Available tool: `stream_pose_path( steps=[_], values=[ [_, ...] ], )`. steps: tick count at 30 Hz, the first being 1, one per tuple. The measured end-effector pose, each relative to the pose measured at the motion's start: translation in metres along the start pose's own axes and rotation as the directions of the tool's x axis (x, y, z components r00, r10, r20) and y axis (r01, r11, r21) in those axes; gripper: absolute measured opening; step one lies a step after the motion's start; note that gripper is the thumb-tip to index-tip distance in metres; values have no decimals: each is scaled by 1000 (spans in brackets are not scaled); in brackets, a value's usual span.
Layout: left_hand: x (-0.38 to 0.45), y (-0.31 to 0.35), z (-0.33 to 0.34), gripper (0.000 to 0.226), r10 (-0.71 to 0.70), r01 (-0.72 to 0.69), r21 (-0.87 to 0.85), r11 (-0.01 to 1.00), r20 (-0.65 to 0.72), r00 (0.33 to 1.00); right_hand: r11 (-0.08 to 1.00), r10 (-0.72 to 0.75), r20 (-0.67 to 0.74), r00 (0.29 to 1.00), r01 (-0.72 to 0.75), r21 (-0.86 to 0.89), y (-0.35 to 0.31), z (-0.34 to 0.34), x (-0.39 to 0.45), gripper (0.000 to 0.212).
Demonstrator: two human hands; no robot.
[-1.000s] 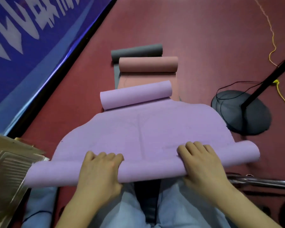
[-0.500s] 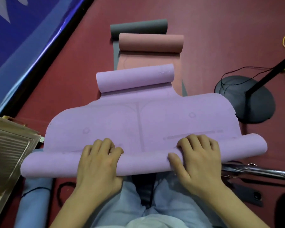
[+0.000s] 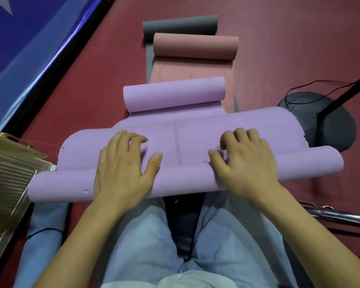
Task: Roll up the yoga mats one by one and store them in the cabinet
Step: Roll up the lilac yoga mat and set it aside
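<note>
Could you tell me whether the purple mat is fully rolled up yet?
Not yet. The purple mat has a roll at each end, with a flat stretch between them under the left hand and right hand.

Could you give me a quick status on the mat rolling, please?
Left hand and right hand flat, open on purple mat. Near end rolled, far end curled. Nothing blocking.

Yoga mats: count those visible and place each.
3. Purple mat nearest, under both hands; pink mat beyond it; grey mat farthest, beneath the pink. More may lie hidden.
</note>
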State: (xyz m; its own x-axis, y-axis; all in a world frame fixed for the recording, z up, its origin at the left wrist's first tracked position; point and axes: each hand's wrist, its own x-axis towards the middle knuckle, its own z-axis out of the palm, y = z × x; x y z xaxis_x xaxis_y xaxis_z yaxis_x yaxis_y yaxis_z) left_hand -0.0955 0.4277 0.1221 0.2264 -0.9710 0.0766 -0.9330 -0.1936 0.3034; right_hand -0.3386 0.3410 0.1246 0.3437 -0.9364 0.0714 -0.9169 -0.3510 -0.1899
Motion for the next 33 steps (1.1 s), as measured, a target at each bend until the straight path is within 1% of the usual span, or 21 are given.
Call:
stream_pose_path(
  steps=[3, 5, 6, 8, 9, 12, 15, 17, 19, 20, 22, 25, 27, 29, 31, 32, 33],
  values=[
    [16, 5, -5, 40, -53, 53, 0, 999, 13, 999, 997, -15, 62, 998, 11, 71, -2, -9, 13, 35],
    [16, 7, -6, 54, -17, 13, 54, 998, 77, 997, 996, -36, 97, 995, 28, 83, -5, -16, 12, 44],
    [12, 7, -8, 59, 15, -21, 73, 997, 83, 996, 995, -43, 110, 993, 33, 91, -5, -19, 8, 47],
    [2, 6, -10, 61, 76, -80, 97, 992, 44, 996, 993, -47, 112, 993, 34, 109, -3, -20, -3, 50],
    [-4, 5, -9, 60, 99, -101, 104, 989, 23, 995, 996, -48, 100, 994, 40, 83, -1, -17, -10, 49],
    [-20, 6, -5, 59, 154, -152, 113, 982, -10, 988, 992, -96, 31, 995, 98, -83, 0, -4, -32, 47],
    [-30, 10, -1, 71, 197, -197, 183, 963, 15, 980, 989, -103, -16, 995, 100, -110, -1, -3, -40, 45],
    [-28, 11, -5, 70, 161, -164, 204, 965, 33, 986, 990, -97, 11, 995, 98, -100, 1, -8, -36, 48],
    [-22, 11, -11, 70, 95, -110, 212, 971, 78, 992, 991, -98, 49, 994, 102, -88, 2, -10, -30, 50],
    [-18, 11, -11, 71, 74, -96, 213, 972, 109, 991, 992, -98, 55, 994, 102, -76, 2, -9, -28, 48],
    [-11, 11, -9, 67, 78, -106, 205, 973, 138, 987, 996, -86, 22, 996, 87, -35, 3, -5, -27, 41],
    [-5, 11, -6, 51, 42, -53, 111, 992, 95, 995, 997, -77, -69, 995, 76, -22, 2, 1, -20, 35],
    [1, 8, -1, 40, 35, -36, 49, 998, 27, 999, 997, -71, -68, 995, 70, -19, 2, 2, -10, 36],
    [16, 6, 1, 29, -28, 28, -19, 999, 20, 999, 998, -62, -16, 998, 62, 10, 0, 0, 3, 35],
    [30, 6, 0, 26, -89, 92, -76, 993, 43, 995, 997, -44, 75, 996, 40, 62, -2, -4, 18, 35],
    [33, 8, 0, 33, -77, 79, -79, 994, 31, 997, 996, -24, 122, 992, 13, 91, -3, -7, 25, 34],
    [34, 10, -1, 42, -38, 38, -47, 998, 0, 999, 994, -4, 165, 986, -14, 107, -3, -10, 31, 34]
  ],
)
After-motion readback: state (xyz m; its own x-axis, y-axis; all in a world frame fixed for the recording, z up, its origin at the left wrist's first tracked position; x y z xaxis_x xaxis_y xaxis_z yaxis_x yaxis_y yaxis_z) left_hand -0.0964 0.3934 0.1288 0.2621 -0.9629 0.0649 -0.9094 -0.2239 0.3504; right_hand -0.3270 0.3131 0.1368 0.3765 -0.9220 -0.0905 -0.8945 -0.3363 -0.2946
